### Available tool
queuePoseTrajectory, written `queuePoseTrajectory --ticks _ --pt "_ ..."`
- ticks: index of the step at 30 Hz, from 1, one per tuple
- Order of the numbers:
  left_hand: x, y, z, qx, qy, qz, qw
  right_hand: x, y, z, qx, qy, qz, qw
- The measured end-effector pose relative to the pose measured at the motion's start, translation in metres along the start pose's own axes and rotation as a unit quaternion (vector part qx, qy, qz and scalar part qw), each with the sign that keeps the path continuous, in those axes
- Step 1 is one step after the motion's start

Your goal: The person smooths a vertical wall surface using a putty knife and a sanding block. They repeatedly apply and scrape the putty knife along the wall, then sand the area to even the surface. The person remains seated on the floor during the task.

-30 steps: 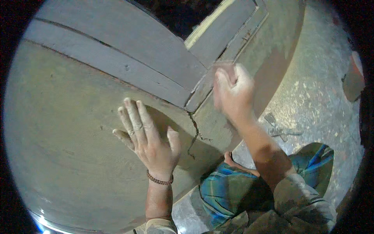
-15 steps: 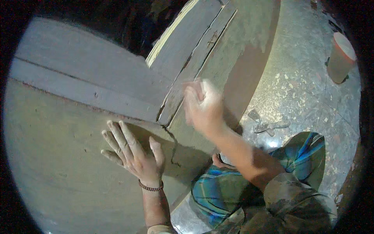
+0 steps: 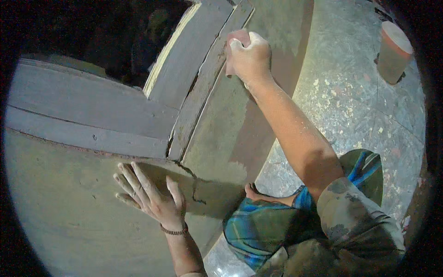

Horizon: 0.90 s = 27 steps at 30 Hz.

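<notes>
A pinkish piece of sandpaper or similar sheet (image 3: 231, 62) is gripped in my right hand (image 3: 251, 57), against the worn side strip of the grey wooden frame (image 3: 196, 115). Below the lower board, my left hand (image 3: 154, 196) rests with spread fingers on the greenish plastered wall (image 3: 83, 203). Pale dust coats both hands. A crack (image 3: 191, 177) runs from the frame's corner through the plaster beside my left hand.
Beyond the frame is a dark opening (image 3: 97, 41). The floor (image 3: 346, 111) at right is speckled with pale flakes and holds a bucket with a pale top and red rim (image 3: 392, 60). My bare foot (image 3: 256, 196) and checked cloth over my legs lie below.
My right hand has moved up along the frame's side strip with the sheet. The view has shifted, so the frame and left hand appear farther left, the left hand lower.
</notes>
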<state>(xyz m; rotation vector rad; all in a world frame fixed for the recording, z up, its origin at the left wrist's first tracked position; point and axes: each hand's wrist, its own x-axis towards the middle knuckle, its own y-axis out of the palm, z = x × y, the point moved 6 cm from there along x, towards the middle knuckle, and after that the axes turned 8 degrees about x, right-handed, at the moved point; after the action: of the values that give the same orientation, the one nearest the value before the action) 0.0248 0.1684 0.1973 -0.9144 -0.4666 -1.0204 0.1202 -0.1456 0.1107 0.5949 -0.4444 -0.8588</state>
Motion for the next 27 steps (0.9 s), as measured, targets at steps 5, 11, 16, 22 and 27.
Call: queuePoseTrajectory --ticks 5,11,16,22,27 --pt "0.004 0.0 -0.003 0.021 -0.007 -0.008 1.0 -0.003 0.004 -0.015 -0.163 -0.136 0.018 0.977" --pt "0.004 0.003 -0.005 0.007 -0.024 0.004 1.0 -0.007 0.009 -0.016 -0.161 -0.099 0.052 0.981" --pt "0.007 0.002 -0.008 -0.006 -0.008 -0.002 1.0 0.024 -0.001 -0.002 -0.054 0.012 0.022 0.998" --pt "0.01 -0.003 -0.021 -0.048 -0.019 0.004 0.999 0.033 -0.01 -0.004 -0.202 -0.166 -0.024 0.965" --pt "0.009 -0.003 -0.042 -0.121 -0.007 0.025 0.992 0.075 -0.022 -0.018 -0.175 -0.133 -0.053 0.974"
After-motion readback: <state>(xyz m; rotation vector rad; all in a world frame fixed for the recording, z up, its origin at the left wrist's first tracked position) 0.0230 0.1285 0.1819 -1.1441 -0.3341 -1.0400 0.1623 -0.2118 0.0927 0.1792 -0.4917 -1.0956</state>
